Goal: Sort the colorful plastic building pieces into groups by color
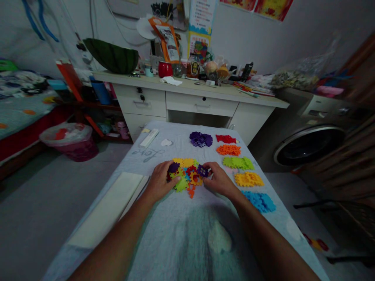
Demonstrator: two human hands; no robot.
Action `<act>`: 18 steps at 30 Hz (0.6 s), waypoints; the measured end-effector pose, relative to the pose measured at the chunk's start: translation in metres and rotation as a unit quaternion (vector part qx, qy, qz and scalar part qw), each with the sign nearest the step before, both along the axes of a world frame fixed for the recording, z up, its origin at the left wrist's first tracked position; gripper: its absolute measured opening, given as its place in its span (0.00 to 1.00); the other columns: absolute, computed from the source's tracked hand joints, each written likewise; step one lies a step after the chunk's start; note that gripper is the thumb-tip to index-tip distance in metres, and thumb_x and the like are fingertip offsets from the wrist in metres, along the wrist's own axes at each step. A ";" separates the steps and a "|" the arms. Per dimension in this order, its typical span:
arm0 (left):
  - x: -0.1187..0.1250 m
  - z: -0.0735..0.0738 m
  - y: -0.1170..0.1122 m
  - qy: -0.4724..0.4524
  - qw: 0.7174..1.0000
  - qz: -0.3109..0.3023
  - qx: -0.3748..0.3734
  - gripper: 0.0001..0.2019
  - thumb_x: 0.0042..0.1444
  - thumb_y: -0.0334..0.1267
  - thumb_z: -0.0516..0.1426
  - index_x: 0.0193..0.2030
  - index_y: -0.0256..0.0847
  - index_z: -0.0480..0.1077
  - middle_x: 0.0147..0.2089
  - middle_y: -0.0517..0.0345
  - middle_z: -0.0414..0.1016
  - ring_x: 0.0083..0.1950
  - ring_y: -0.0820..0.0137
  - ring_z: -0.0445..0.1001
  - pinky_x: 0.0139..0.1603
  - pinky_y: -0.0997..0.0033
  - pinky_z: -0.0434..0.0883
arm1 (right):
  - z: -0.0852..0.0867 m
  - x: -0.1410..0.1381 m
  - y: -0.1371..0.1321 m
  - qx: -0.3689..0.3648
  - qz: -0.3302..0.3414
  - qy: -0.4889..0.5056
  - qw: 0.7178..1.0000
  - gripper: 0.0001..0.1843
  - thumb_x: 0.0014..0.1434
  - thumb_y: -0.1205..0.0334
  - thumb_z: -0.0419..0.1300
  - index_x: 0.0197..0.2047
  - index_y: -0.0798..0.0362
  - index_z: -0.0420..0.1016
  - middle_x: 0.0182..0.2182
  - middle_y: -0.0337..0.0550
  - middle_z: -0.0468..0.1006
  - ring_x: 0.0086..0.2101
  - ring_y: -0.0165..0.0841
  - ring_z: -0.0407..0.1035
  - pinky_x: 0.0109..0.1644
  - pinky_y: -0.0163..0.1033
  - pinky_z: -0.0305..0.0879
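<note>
A mixed cluster of colourful interlocking plastic pieces [187, 171] lies on the cloth-covered table between my hands. My left hand [162, 179] rests against its left side, thumb stretched over a lime green piece [181, 184] and fingers beside a dark purple one [174, 168]. At the right side, my right hand [216, 177] pinches a purple interlocking piece [202, 170] with a window-like pattern between thumb and fingers. That piece is at the cluster's right edge; whether it touches the others, I cannot tell.
Sorted by colour along the table's right side are purple [200, 139], red [225, 139], orange [228, 150], green [238, 162], yellow [249, 179] and blue pieces [259, 201]. White flat boxes [108, 210] lie at left. A cluttered desk [187, 88] stands behind; a washing machine [310, 128] is right.
</note>
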State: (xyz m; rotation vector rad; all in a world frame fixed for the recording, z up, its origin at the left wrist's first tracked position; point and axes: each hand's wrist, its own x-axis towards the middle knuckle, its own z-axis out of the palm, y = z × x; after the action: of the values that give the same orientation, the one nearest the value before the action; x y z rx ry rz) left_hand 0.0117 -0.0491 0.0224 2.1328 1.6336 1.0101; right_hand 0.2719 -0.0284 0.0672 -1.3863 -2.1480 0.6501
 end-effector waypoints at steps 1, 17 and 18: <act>0.000 -0.001 0.000 0.006 1.000 -0.003 0.001 0.27 0.57 0.50 0.57 0.61 0.40 0.63 0.59 0.45 0.69 0.62 0.54 0.65 0.63 0.49 0.62 | 0.003 0.004 0.007 0.009 0.001 -0.009 1.000 0.21 0.48 0.68 0.61 0.48 0.51 0.72 0.43 0.45 0.72 0.39 0.34 0.68 0.45 0.40 0.66; 0.003 0.001 0.003 0.027 0.999 0.008 -0.016 0.22 0.58 0.51 0.55 0.56 0.43 0.68 0.55 0.48 0.71 0.57 0.55 0.68 0.59 0.49 0.65 | 0.020 0.083 0.199 0.057 -0.282 -0.163 0.944 0.11 0.49 0.63 0.67 0.37 0.56 0.79 0.32 0.45 0.78 0.31 0.32 0.70 0.32 0.33 0.59; 0.003 0.002 0.003 0.025 1.000 0.009 -0.017 0.21 0.59 0.51 0.55 0.55 0.43 0.69 0.55 0.49 0.72 0.57 0.55 0.68 0.59 0.49 0.65 | 0.017 0.085 0.204 0.056 -0.291 -0.167 0.940 0.10 0.49 0.62 0.67 0.36 0.56 0.79 0.31 0.44 0.79 0.30 0.32 0.70 0.31 0.33 0.59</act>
State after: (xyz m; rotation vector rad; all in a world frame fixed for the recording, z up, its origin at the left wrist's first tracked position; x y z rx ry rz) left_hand 0.0152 -0.0459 0.0245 2.1429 1.6829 0.9344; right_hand 0.3572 0.1761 0.0846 -2.0506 -1.8125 0.0628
